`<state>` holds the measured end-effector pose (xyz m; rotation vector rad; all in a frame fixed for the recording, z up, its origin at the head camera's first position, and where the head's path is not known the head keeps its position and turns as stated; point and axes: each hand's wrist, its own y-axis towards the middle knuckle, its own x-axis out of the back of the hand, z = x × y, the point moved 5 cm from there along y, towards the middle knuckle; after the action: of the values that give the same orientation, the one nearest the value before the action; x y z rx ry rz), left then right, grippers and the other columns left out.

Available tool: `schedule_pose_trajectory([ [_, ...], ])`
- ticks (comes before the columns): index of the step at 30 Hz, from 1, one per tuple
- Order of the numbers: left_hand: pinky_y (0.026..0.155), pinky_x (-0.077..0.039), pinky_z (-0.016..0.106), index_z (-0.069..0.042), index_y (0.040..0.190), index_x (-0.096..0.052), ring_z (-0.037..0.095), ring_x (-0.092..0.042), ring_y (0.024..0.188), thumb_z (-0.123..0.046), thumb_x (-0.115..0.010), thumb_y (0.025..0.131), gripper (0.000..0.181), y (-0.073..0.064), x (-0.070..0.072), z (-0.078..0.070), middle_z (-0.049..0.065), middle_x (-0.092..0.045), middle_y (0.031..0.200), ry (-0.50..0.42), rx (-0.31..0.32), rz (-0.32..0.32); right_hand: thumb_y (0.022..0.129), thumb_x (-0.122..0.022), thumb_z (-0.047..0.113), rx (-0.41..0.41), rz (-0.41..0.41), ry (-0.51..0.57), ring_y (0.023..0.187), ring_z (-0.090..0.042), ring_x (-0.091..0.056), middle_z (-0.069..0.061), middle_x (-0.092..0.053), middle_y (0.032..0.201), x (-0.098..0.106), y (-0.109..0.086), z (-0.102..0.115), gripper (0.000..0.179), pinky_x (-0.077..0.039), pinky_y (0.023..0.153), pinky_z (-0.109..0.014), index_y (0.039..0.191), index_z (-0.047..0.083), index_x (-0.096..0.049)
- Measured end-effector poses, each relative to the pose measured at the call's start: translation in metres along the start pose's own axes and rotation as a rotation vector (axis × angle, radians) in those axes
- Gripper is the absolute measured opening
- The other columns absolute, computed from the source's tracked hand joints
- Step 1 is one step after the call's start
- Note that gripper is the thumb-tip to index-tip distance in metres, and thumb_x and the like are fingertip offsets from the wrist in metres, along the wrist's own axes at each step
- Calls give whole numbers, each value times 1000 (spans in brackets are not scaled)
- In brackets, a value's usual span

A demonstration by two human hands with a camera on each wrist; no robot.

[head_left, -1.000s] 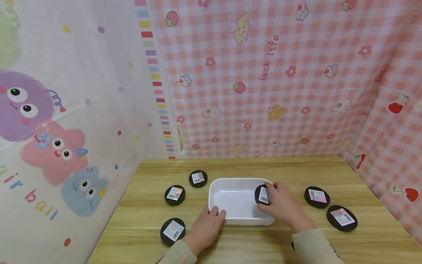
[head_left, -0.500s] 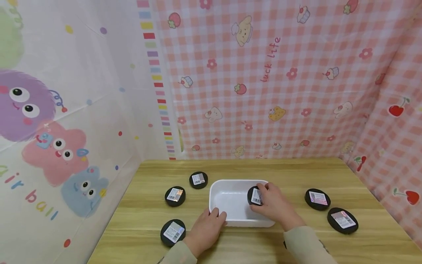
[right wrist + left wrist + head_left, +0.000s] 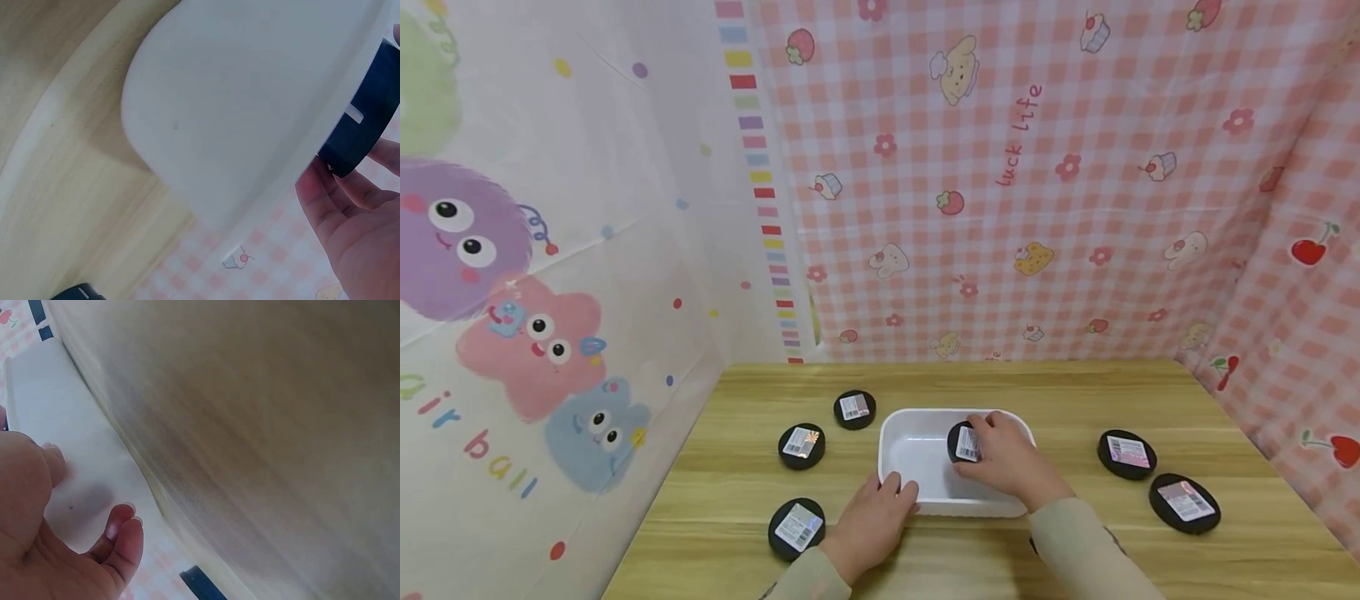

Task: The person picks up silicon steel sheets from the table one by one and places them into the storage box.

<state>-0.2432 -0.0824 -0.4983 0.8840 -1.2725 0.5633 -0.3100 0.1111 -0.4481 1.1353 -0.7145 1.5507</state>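
My right hand (image 3: 1009, 462) pinches a black round disc (image 3: 964, 442) with a white barcode label. In the head view the disc is over the middle of a white rectangular plastic tray (image 3: 973, 508). The right wrist view shows the dark edge of this disc (image 3: 365, 115) above the tray's rim, with fingers on its side; I cannot tell whether it touches the tray floor. My left hand (image 3: 874, 523) grips the tray's front left corner, fingers over the rim. In the left wrist view, the thumb and fingers (image 3: 128, 547) lie against the tray's outer wall (image 3: 81, 450).
Three similar labelled discs lie left of the tray: a back one (image 3: 854, 409), a middle one (image 3: 802, 446) and a front one (image 3: 797, 529). Two more, a farther disc (image 3: 1127, 454) and a nearer disc (image 3: 1184, 503), lie right. Printed cloths (image 3: 917, 233) enclose the wooden table (image 3: 700, 500).
My right hand has moved left with the disc, from the tray's right side to over its middle. The left hand keeps its grip on the tray corner.
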Motion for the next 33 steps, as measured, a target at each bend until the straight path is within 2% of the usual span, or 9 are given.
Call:
schedule_pose_trajectory([
  [6, 70, -43, 29, -16, 108, -55, 19, -47, 74, -32, -52, 105, 16, -2, 0, -2, 0, -52, 89, 48, -17, -51, 76, -84, 46, -8, 43, 22, 104, -28, -60, -18, -60, 123, -6, 5, 7, 79, -52, 90, -48, 138, 6, -56],
  [12, 69, -41, 28, -17, 108, -54, 18, -46, 73, -33, -52, 105, 16, -3, -1, -1, 0, -51, 88, 59, -18, -38, 75, -85, 46, 3, 49, 42, 102, -26, -58, -14, -58, 118, -13, 13, 13, 77, -51, 88, -45, 137, 8, -57],
  [16, 68, -40, 28, -17, 107, -54, 18, -46, 72, -32, -53, 104, 16, -2, -1, 0, 0, -51, 87, 64, -28, -64, 75, -85, 46, 16, 50, 33, 100, -26, -58, -13, -58, 116, -15, 21, 15, 76, -50, 87, -45, 136, 9, -58],
  [19, 66, -40, 28, -18, 107, -54, 18, -46, 72, -33, -53, 104, 16, -1, -2, 1, -1, -51, 87, 69, -30, -76, 75, -85, 46, 25, 60, 35, 103, -28, -58, -15, -58, 119, -17, 26, 17, 77, -50, 89, -46, 137, 8, -58],
  [26, 66, -40, 28, -19, 108, -54, 19, -48, 71, -35, -52, 104, 17, 0, -3, 2, -1, -52, 87, 83, -20, -60, 76, -84, 50, 15, 112, 19, 106, -27, -57, -15, -57, 124, -28, 35, 21, 81, -51, 91, -45, 141, 10, -56],
  [33, 67, -42, 28, -18, 109, -54, 19, -49, 73, -34, -53, 104, 17, 0, -2, 2, -1, -52, 88, 91, -15, -66, 75, -84, 47, 51, 122, -12, 108, -28, -58, -17, -58, 125, -30, 38, 33, 79, -51, 92, -47, 138, 7, -58],
])
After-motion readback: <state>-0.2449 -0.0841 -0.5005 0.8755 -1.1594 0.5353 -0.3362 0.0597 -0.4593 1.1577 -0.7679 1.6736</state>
